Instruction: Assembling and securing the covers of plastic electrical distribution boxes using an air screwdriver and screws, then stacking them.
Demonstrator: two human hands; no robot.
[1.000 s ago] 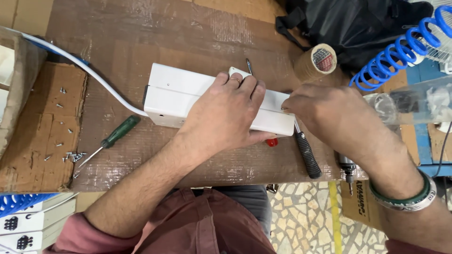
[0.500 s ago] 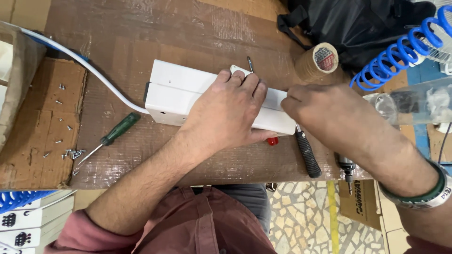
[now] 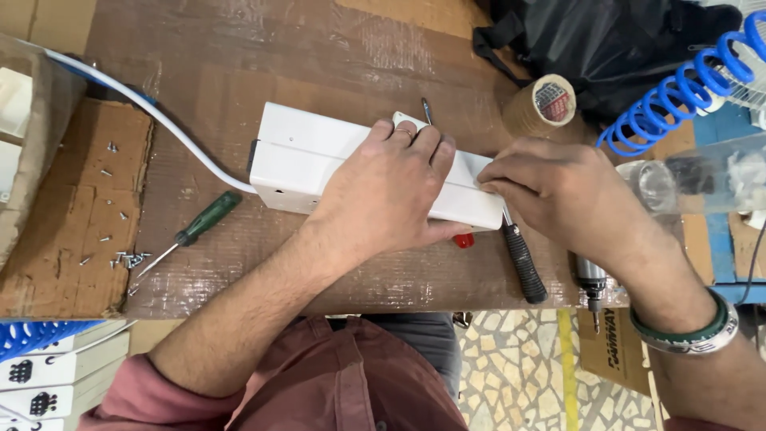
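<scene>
We press our left hand (image 3: 391, 191) flat on the white plastic housing (image 3: 319, 160) lying on the bench (image 3: 239, 56); our right hand (image 3: 550, 191) pinches its right end, beside a black-handled screwdriver (image 3: 523, 259).

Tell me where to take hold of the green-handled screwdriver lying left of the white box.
Grip the green-handled screwdriver by its handle, probably from above. It lies flat on the bench, handle toward the white box, thin shaft pointing down-left at the loose screws. The handle looks thick and free of neighbours.
</scene>
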